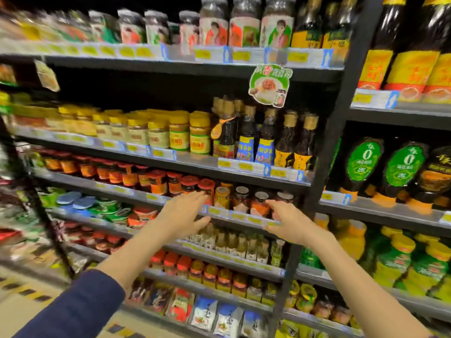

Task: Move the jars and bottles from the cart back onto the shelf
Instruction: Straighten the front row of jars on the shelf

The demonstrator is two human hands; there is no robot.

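Both hands are reaching toward the middle shelf (239, 217), fingers straight and holding nothing. The left hand (181, 212) is hovering just beside a red-lidded glass jar (207, 187). The right hand (289, 222) is nearing round glass jars (260, 203) with pale lids and orange labels, which are standing upright at the shelf's front edge.

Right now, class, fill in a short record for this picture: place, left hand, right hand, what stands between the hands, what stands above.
place: shop shelf stocked with jars
left hand: fingers straight, holding nothing, tips by a red-lidded jar
right hand: fingers spread at a pale-lidded jar; whether it has a grip cannot be told
between hands: yellow jar, upright, untouched
above: dark bottles upright on the next shelf up
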